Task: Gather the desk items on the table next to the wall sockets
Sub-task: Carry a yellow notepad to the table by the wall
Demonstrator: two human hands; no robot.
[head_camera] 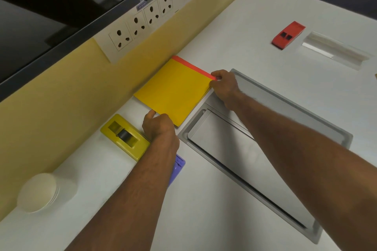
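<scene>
White worktop (pixel 265 16) butts against a yellow wall strip carrying a row of wall sockets (pixel 140 24); a dark screen hangs above them. A grey recessed cable hatch (pixel 285 108) sits in the worktop's middle, and a second clear-lidded slot (pixel 334 49) lies toward the far right.

Head view, only one available:

- Yellow notepad (pixel 173 91) with a red binding edge lies flat at the wall edge, directly under the sockets. Left hand (pixel 159 126) has fingers curled on its near corner, right hand (pixel 224 85) pinches the red-edged far corner. Looks like it's being squared up against the wall, so effectively placed.
- Yellow tape dispenser (pixel 125 136) is already at the wall edge, just beside the notepad, left of it.
- Purple item (pixel 177 167) sits near the dispenser, mostly hidden under the left forearm; can't tell what it is.
- White paper cups (pixel 38 191), stacked upside down, stand further along the wall edge toward the near-left corner.
- Red stapler (pixel 287 34) is well apart, out toward the far right of the worktop, nowhere near the sockets.

Judgement: mostly done. Left: fetch the stapler, maybe nudge the purple item and the cups closer.
</scene>
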